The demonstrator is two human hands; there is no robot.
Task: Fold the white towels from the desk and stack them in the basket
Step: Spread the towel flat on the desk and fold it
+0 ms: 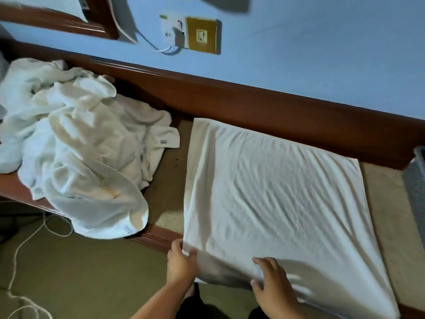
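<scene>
wood desk point(161, 237), spread towel point(276, 192), towel heap point(76, 143)

It looks like a hotel room: a dark wooden desk point(230, 100) against a blue wall point(322, 54), a brass plate point(202, 35) beside a socket point(171, 31), carpet point(80, 272) on the floor, white towels point(80, 139) with gold lettering.

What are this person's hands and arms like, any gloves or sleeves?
No gloves: the left hand and right hand are bare, with no rings or watch visible. The left forearm and right forearm are bare too; no sleeve in view.
</scene>
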